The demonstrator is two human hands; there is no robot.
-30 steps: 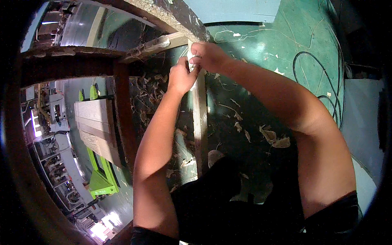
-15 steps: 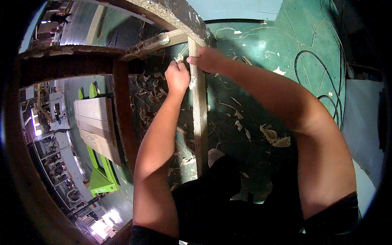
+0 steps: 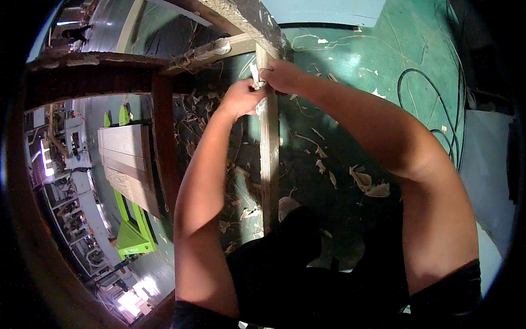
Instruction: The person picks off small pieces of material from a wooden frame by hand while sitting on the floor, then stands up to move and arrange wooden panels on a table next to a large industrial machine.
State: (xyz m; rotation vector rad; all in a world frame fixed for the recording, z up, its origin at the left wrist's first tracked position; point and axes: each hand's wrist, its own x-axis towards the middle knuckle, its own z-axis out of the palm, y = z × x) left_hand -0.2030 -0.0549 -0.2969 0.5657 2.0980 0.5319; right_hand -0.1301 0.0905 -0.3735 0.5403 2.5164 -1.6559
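Note:
A pale wooden bar point(image 3: 268, 148) runs from the frame's corner toward my body. Near its far end, my right hand point(image 3: 282, 75) is closed around it, the thumb on the near face and the other fingers mostly hidden behind. My left hand point(image 3: 240, 98) is just below and to the left, its thumb against the bar and its fingers curled. A crumpled pale strip point(image 3: 254, 72), like peeling film or dried glue, sticks up between the hands. Its lower end meets my left fingertips, which seem to pinch it.
A glue-stained beam point(image 3: 249, 27) and dark frame members point(image 3: 161, 137) stand beyond and left. Pale peelings point(image 3: 375, 189) litter the green floor. A black cable point(image 3: 402, 82) loops at right. Boards point(image 3: 126, 159) lie on a green pallet jack point(image 3: 134, 238) at left.
My left hand has moved right, onto the bar, and its thumb now reaches across it. The pale strip stands up more visibly between the hands. My right hand has shifted slightly right.

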